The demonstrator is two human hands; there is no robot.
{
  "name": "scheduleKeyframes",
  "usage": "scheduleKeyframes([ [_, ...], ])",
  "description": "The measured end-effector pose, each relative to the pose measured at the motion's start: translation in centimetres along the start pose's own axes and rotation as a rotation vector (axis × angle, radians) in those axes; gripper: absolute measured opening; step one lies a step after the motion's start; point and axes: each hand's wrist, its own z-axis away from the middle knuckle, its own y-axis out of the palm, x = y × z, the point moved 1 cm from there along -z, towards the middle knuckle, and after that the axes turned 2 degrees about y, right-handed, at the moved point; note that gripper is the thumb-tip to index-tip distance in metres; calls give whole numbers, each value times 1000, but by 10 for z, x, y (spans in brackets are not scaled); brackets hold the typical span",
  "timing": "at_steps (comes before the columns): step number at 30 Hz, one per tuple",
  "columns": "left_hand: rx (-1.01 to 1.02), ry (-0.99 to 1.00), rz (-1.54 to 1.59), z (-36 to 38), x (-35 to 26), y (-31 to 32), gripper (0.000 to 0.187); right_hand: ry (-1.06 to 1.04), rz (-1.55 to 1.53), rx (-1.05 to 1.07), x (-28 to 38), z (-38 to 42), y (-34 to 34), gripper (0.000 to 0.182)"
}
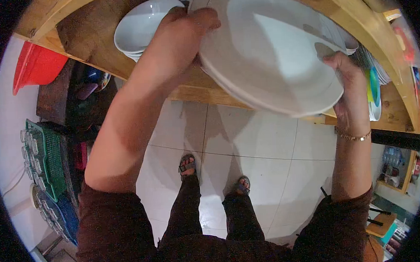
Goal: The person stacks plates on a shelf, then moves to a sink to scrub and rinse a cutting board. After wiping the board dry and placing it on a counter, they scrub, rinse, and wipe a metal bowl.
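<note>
A large white platter (282, 57) tilts toward me in front of the wooden shelf (203, 92). My left hand (191, 25) is closed on its left rim. At the right rim, my right hand (350, 78) grips it with the thumb on the upper face and the fingers underneath, out of sight. Just left of my left hand, a stack of white bowls (137, 27) rests on the shelf. More white plates (378, 67) stand in a row at the right, partly behind the platter.
A red basin (36, 63) is at the upper left. Below it, glasses sit on a green rack (52, 156) and a blue rack (66, 214). Green and blue dishes (373, 86) stand on the right of the shelf. Tiled floor (268, 180) lies below, with a wooden stool (383, 224) at lower right.
</note>
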Motion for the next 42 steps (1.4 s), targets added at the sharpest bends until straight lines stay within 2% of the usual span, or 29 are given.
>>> scheduleKeyframes([
  [2, 147, 50, 95, -19, -1, 7, 29, -30, -113, -72, 2, -12, 3, 17],
  [3, 149, 60, 122, -28, 0, 14, 29, -41, -86, -74, 6, -25, -2, 17],
  [5, 226, 141, 139, -37, -14, 24, 32, -100, -147, -25, -2, -44, -10, 10],
  [6, 265, 175, 170, -39, -18, 32, 34, -107, -166, -80, 7, -42, -1, 7],
  [9, 340, 248, 209, -40, -29, 37, 40, -193, -174, -21, 12, -53, 4, 7],
  [11, 226, 172, -42, -40, -30, 33, 36, -204, -189, -54, 12, -65, 1, 8],
  [13, 296, 184, 80, -49, -27, 38, 32, -220, -294, 13, 10, -86, -14, 19],
  [15, 363, 199, 201, -72, -14, 29, 29, -208, -270, -11, 7, -95, -15, 25],
  [17, 391, 643, -557, -104, 12, 4, 30, -200, -243, -34, 6, -103, -16, 31],
  [20, 310, 478, -384, -97, 0, 20, 31, -220, -193, 11, -1, -127, -38, 37],
  [23, 278, 495, -378, -103, -6, 30, 31, -252, -351, 171, -16, -186, -89, 40],
  [26, 234, 545, -412, -110, -8, 35, 31, -275, -453, 282, -17, -203, -101, 42],
  [31, 130, 677, -503, -121, -10, 37, 32, -476, -322, 854, 13, -139, -39, 47],
  [32, 106, 714, -530, -124, -10, 38, 32, -476, -325, 859, 10, -142, -40, 47],
  [34, 47, 789, -587, -127, -9, 41, 33, -483, -421, 496, 3, -148, -42, 44],
  [35, 11, 830, -614, -130, -9, 44, 33, -484, -420, 500, 5, -155, -40, 44],
  [37, -71, 928, -673, -137, -9, 50, 33, -241, -80, -206, 17, -162, -24, 40],
  [42, -254, 1128, -776, -151, -10, 66, 34, -270, 88, -42, 7, -221, -64, 36],
])
